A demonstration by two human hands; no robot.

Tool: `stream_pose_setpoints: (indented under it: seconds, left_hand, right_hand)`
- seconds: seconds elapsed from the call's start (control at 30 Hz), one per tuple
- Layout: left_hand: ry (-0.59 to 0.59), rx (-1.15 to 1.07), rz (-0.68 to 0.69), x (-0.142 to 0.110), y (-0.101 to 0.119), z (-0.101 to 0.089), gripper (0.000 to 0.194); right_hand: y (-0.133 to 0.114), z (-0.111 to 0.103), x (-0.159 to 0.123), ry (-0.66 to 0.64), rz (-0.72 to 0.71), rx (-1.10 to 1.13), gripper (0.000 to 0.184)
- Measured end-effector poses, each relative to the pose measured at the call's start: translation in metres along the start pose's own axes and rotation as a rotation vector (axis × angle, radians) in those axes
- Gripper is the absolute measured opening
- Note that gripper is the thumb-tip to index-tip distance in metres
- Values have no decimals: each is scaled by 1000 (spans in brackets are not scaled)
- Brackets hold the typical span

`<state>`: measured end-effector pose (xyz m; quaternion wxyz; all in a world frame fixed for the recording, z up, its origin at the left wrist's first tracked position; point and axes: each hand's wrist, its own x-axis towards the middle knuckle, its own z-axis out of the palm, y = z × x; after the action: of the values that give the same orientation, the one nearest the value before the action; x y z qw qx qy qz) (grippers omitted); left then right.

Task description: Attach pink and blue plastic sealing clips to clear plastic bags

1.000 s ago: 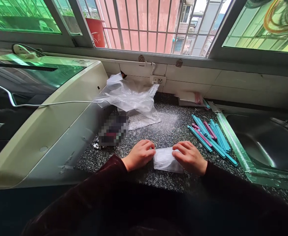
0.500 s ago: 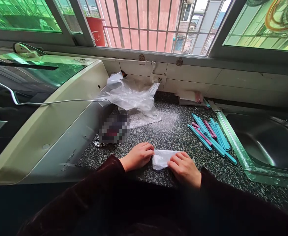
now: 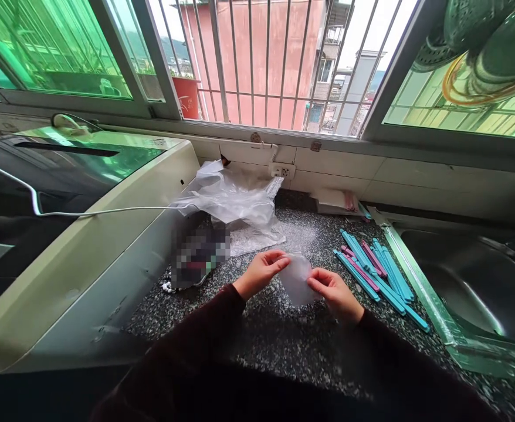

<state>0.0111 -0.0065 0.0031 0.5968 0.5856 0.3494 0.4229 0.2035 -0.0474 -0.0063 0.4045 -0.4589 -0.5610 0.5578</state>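
A small translucent plastic bag [image 3: 295,282] hangs between my two hands, above the speckled countertop. My left hand [image 3: 264,272] pinches its upper left corner between thumb and fingers. On the other side, my right hand [image 3: 334,291] grips the bag's right edge in the same way. White powder [image 3: 304,230] is scattered on the counter just beyond the bag. To the right of my right hand lies a loose pile of blue and purple sealing clips [image 3: 378,275].
A crumpled clear plastic bag [image 3: 235,193] lies at the back left, beside a blurred-out object [image 3: 200,258]. A large cream appliance [image 3: 152,187] with a white cable borders the left. A metal sink [image 3: 455,281] is at right. Flat plastic bags [image 3: 334,201] rest against the wall.
Both hands have lifted the small plastic bag off the counter and now hold it upright by its edges. The view has tilted upward a little.
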Motion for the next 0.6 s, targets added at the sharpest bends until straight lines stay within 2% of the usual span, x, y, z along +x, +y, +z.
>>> stream_pose_setpoints:
  seconds: [0.1, 0.2, 0.27, 0.33, 0.47, 0.6]
  left_hand:
    - [17, -18, -36, 7, 6, 10, 36]
    - [-112, 33, -100, 7, 9, 11, 33]
    - [-203, 90, -125, 4, 11, 10, 32]
    - [-236, 112, -126, 0, 11, 9, 32]
    - [-257, 10, -146, -5, 4, 8, 40]
    - [-399, 65, -255, -5, -10, 5, 33]
  right_hand:
    - [-2, -9, 1, -1, -43, -18, 47]
    - [-13, -14, 2, 14, -101, -39, 59]
    - [-20, -9, 2, -9, -79, -117, 52]
    - [-25, 0, 1, 11, -52, -205, 38]
    - [-24, 11, 0, 214, -106, -167, 32]
    - [-14, -2, 4, 453, -163, -31, 33]
